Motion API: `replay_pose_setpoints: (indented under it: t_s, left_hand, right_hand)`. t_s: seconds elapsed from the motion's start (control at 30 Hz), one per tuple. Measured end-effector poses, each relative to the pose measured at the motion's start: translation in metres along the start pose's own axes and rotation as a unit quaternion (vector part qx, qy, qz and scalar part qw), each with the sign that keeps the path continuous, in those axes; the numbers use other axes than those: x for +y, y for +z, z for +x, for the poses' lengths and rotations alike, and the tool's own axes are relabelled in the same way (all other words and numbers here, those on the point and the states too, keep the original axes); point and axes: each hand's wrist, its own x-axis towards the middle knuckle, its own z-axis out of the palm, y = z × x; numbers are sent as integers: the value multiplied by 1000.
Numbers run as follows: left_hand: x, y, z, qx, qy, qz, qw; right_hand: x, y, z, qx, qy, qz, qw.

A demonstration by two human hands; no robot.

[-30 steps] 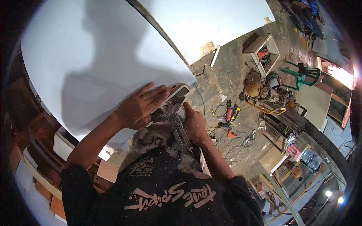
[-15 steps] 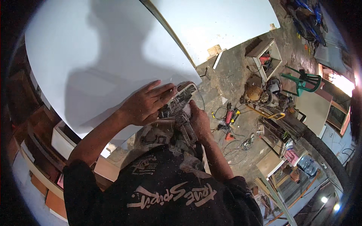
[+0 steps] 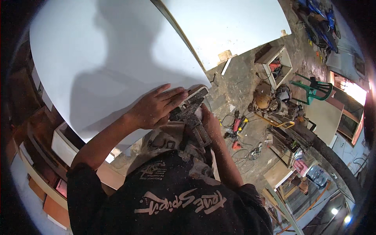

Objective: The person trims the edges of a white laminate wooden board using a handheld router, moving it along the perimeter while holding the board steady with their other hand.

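A dusty, dark power tool (image 3: 194, 122) with a flat, slotted metal frame rests at the near right corner of a large white panel (image 3: 117, 62). Its exact kind cannot be made out. My right hand (image 3: 212, 124) is closed round the tool's right side, with the fingers partly hidden behind it. Stretched out over the panel's near edge, my left hand (image 3: 154, 106) has its fingers extended, and their tips are against the tool's upper left side. Fine specks lie on or float around the tool and my forearms.
A second white panel (image 3: 231, 27) lies beyond a narrow gap, with a wood block (image 3: 225, 55) at its edge. On the floor to the right are a red power tool (image 3: 237, 124) with cords, an open box (image 3: 274, 64), a green chair (image 3: 313, 88) and machinery (image 3: 270, 102).
The dark tool and both hands have shifted slightly right in the picture. More of the tool's slotted frame now shows. My left fingers remain extended beside it.
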Motion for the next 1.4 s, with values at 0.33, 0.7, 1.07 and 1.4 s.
replay_pose_setpoints:
  t_s: [0.33, 0.7, 1.07, 1.4]
  left_hand:
    - [0, 0, 4, 31, 9, 14, 999]
    - [-1, 1, 7, 22, 9, 20, 1000]
    - [-1, 4, 9, 39, 14, 7, 999]
    - [-3, 3, 14, 66, 28, -2, 997]
  right_hand:
    - [5, -1, 6, -32, 28, -9, 999]
    - [18, -2, 11, -38, 17, -15, 999]
    - [31, 4, 13, -12, -18, -12, 1000]
    - [61, 20, 22, 1, -42, -52, 998]
